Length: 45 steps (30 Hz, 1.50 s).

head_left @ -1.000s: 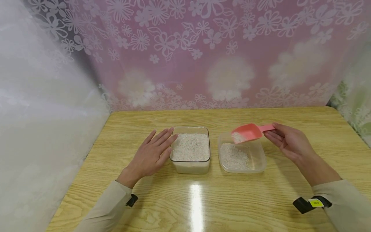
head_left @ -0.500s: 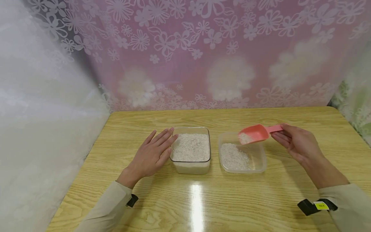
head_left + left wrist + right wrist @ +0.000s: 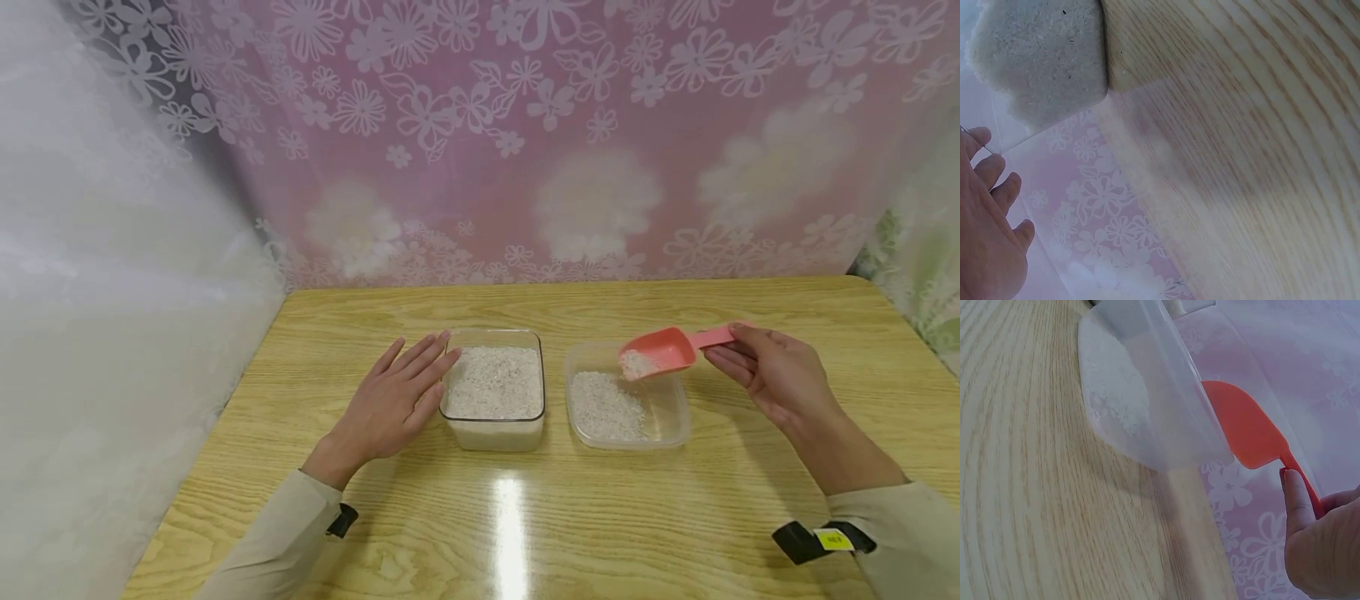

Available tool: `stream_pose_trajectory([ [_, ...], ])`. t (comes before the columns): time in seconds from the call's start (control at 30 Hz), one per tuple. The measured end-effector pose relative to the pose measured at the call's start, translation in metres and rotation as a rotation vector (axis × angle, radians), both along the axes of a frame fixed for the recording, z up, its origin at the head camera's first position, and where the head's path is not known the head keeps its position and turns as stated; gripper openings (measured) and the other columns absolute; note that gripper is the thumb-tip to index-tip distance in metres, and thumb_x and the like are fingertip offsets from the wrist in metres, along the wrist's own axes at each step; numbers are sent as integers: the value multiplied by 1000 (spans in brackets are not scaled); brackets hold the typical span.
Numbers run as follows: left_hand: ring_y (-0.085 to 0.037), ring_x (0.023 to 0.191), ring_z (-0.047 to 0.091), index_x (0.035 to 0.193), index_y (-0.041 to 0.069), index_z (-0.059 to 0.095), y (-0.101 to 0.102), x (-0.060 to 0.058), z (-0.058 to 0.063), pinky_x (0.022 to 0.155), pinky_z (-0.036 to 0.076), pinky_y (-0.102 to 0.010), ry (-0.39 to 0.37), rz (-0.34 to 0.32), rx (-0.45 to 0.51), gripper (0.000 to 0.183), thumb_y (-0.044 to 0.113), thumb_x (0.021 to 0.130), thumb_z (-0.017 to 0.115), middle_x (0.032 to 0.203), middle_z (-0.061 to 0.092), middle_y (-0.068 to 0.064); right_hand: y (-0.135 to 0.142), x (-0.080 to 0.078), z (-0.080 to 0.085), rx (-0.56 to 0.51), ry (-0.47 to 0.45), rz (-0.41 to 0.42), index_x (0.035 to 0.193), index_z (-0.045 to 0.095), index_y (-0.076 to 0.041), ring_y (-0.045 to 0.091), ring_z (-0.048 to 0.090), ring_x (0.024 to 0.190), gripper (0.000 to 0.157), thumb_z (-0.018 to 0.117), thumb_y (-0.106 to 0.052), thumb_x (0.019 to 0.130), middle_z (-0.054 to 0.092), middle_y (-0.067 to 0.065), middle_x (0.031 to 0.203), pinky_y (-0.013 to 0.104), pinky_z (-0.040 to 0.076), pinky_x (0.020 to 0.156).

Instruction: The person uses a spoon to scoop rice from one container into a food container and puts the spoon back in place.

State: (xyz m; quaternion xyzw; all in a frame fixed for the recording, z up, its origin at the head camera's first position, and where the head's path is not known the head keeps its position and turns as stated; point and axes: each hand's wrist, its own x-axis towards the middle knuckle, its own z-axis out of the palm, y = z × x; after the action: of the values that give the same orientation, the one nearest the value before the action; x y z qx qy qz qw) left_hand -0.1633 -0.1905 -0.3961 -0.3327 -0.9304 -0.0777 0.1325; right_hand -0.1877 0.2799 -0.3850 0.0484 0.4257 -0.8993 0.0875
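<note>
Pink plastic, the scoop (image 3: 671,348) is over the back right part of the tub (image 3: 663,414), its mouth turned left with a little rice (image 3: 637,363) at the lip. The right hand (image 3: 783,375) pinches its handle between thumb and fingers. Whether the scoop touches the tub's rim, the views cannot settle.

More rice lies in the tub, mostly heaped to the left. Just beside the tub, a narrow gap apart, stands the glass box (image 3: 495,435), filled well up with rice. The left hand (image 3: 393,396) lies along the box's left side, its fingers straight and slightly spread, fingertips at the rim. That hand blocks the box's left side; the raised tub walls bound the scoop on the front and left.

Behind the bench (image 3: 420,533), the pink cloth (image 3: 465,192) hangs near the back edge; the white sheet (image 3: 112,275) runs down the left edge, and the pale cloth (image 3: 918,242) hangs past the right. Both containers stand well in from the side edges. Wood stretches from them toward the viewer, crossed by a bright reflection (image 3: 510,533).
</note>
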Motion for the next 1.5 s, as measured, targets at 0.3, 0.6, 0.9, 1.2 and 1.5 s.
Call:
stream_pose_trajectory([
  [0.3, -16, 143, 18, 152, 20, 30, 0, 1, -1, 116, 10, -45, -9, 0, 7, 50, 37, 105, 22, 157, 21, -1, 0, 2, 1, 44, 12, -27, 101, 65, 1, 25, 70, 82, 12, 59, -8, 95, 70, 17, 91, 34, 55, 76],
  [0.6, -15, 143, 17, 152, 21, 30, -1, 2, -2, 116, 10, -44, -3, -2, 10, 50, 37, 105, 22, 157, 20, 0, -2, 3, 5, 91, 42, -75, 100, 59, 3, 26, 71, 79, 12, 62, -7, 93, 70, 16, 89, 35, 56, 73],
  [0.9, -16, 143, 18, 152, 20, 30, 0, 2, -1, 116, 10, -45, -5, -6, 22, 49, 34, 105, 27, 157, 20, -1, -2, 4, 10, 133, 50, -88, 98, 59, 2, 26, 71, 78, 11, 62, -7, 93, 71, 15, 88, 34, 56, 72],
  [1.2, -16, 143, 18, 152, 20, 30, -1, 1, -3, 116, 10, -45, -7, -8, 29, 49, 35, 105, 24, 157, 21, -1, -5, 6, 15, 261, 70, -131, 98, 57, 1, 22, 71, 78, 17, 65, -11, 91, 71, 11, 87, 32, 56, 71],
  [1.5, -16, 143, 18, 152, 20, 30, -2, 2, -1, 116, 10, -45, -16, -4, 32, 50, 37, 106, 21, 157, 21, -1, -7, 7, 22, 397, 70, -158, 107, 50, 2, 18, 71, 75, 34, 69, -18, 88, 71, 5, 86, 29, 57, 69],
])
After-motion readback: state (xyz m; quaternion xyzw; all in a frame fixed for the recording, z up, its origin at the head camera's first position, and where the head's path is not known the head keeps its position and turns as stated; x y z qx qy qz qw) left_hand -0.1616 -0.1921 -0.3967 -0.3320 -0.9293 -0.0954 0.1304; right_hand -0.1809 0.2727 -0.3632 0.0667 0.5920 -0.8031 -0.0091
